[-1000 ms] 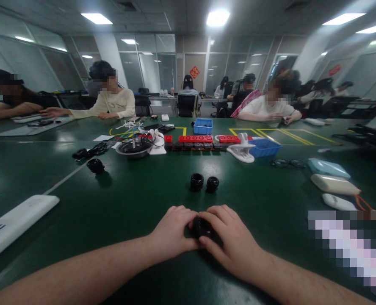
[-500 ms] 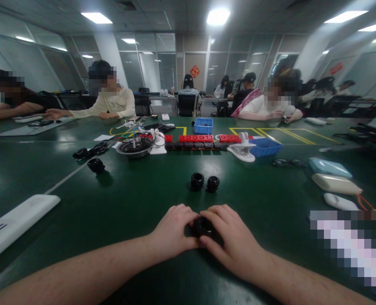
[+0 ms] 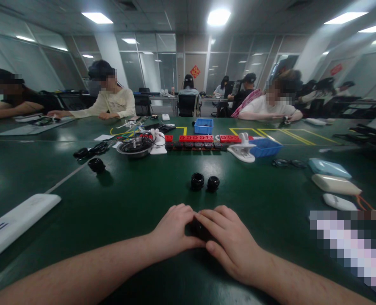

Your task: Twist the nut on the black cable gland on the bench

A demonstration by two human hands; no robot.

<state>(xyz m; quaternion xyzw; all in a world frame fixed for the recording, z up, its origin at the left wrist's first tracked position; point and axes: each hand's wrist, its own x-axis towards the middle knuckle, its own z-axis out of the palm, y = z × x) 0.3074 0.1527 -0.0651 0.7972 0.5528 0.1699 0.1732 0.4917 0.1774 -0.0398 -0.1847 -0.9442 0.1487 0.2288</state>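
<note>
Both hands meet low in the middle of the head view, over the green table, around a black cable gland (image 3: 201, 230). My left hand (image 3: 174, 228) grips it from the left, thumb below and fingers above. From the right, my right hand (image 3: 232, 239) wraps its fingers over the part and hides most of it. A short way beyond the hands, two similar black ring-shaped fittings stand side by side, a larger fitting (image 3: 197, 181) and a smaller fitting (image 3: 213, 184). Another black fitting (image 3: 97, 165) lies apart at the left.
Across the table stand a metal bowl (image 3: 134, 147) with black parts, red power strips (image 3: 196, 138), a white clip (image 3: 242, 149) and a blue bin (image 3: 266, 147). A long white case (image 3: 19, 224) lies left; glasses (image 3: 288, 163) and pouches (image 3: 330, 167) lie right. Co-workers sit opposite.
My right hand has turned over the black part, its fingers now covering the opening that showed before. My left hand keeps nearly the same place.
</note>
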